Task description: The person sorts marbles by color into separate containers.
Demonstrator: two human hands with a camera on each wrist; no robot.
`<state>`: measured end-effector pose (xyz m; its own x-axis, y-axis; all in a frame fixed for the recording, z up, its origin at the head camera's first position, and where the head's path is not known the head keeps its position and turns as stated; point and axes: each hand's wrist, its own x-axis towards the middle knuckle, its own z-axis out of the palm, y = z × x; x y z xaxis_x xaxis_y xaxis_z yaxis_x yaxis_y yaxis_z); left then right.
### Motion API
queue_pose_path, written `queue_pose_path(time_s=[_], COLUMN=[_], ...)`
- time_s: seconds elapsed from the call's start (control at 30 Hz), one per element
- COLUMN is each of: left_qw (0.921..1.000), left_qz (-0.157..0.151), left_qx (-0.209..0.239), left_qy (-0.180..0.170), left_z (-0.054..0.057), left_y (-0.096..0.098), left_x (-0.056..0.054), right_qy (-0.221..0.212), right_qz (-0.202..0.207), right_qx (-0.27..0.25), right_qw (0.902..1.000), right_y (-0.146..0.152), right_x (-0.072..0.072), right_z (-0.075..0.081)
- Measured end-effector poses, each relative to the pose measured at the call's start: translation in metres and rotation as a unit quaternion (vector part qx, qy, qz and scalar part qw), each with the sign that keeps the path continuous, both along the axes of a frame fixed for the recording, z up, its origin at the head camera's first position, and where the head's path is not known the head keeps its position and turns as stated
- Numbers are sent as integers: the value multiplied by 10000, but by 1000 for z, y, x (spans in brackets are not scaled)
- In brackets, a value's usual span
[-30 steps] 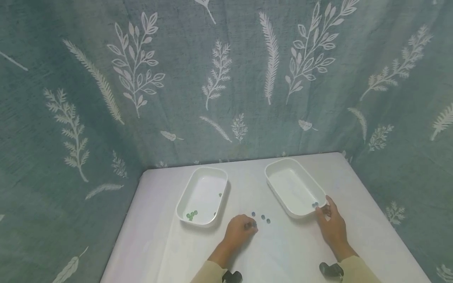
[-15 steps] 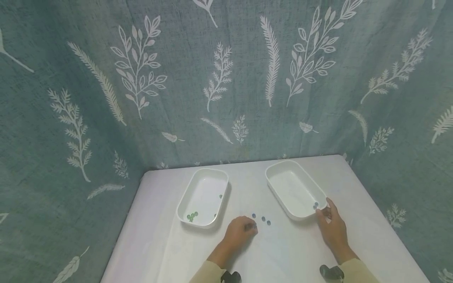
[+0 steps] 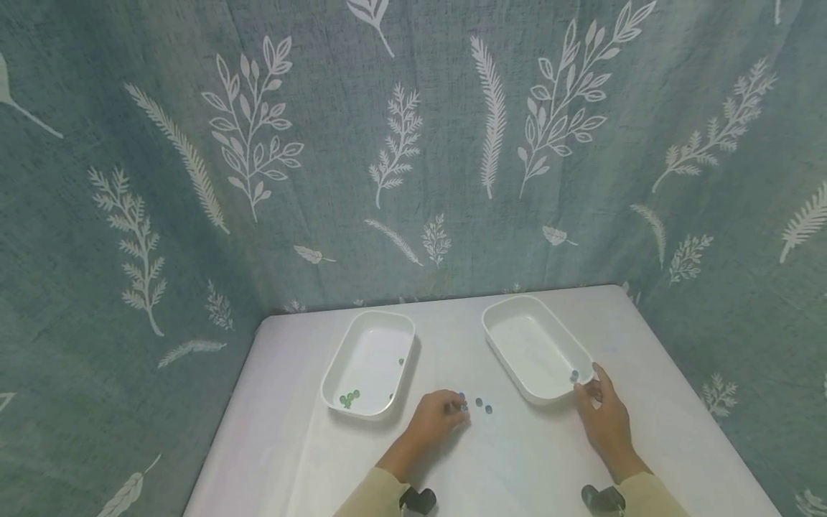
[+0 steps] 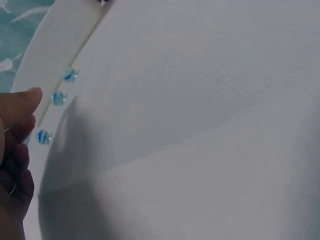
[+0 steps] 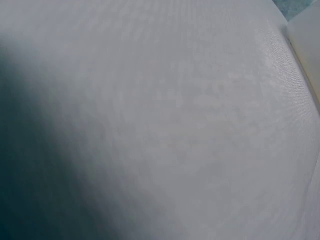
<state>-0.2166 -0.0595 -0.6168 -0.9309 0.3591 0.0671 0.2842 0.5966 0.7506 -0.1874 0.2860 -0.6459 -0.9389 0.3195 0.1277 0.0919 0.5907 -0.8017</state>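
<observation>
My left hand (image 3: 431, 418) is over the table, thumb and index finger pinching a small blue marble (image 3: 464, 408). Beside these fingertips lie three more glass marbles, with blue swirls in the left wrist view: one nearest the hand (image 4: 44, 137), a middle one (image 4: 58, 98) and a far one (image 4: 70, 75). With thumb and fingers, my right hand (image 3: 606, 420) grips the near right corner of a white tray (image 3: 510, 357). A few bluish marbles (image 3: 574, 375) sit inside that corner. The right wrist view shows mostly white cloth, without the hand.
At the left stands a second white tray (image 3: 332, 370) with several green marbles (image 3: 349, 397) in its near end and a few along its right wall. A white cloth (image 3: 517, 467) covers the table. A green leaf-patterned curtain (image 3: 439, 165) hangs behind and at both sides.
The left fingers have opened slightly and moved up to the nearest loose marble. Marbles in the right tray have shifted a little in their corner. The right hand keeps its grip.
</observation>
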Motion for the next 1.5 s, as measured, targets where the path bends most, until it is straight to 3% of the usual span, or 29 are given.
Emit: queue_pose_path(time_s=[0.2, 0.7, 1.13, 1.5], left_qw=[9999, 9980, 9991, 9979], left_qz=[-6, -182, -98, -226], left_qx=[-72, -10, -7, -69], left_qy=[141, 599, 408, 597], left_z=[4, 27, 43, 44], left_y=[4, 12, 20, 37], left_x=[-7, -26, -39, -48], right_qy=[64, 117, 3, -39], right_qz=[-19, 21, 61, 17], right_qx=[10, 57, -6, 31], right_qw=[10000, 9999, 10000, 10000], right_y=[-1, 4, 3, 3], right_x=[1, -3, -3, -1], right_z=[-1, -7, -6, -3])
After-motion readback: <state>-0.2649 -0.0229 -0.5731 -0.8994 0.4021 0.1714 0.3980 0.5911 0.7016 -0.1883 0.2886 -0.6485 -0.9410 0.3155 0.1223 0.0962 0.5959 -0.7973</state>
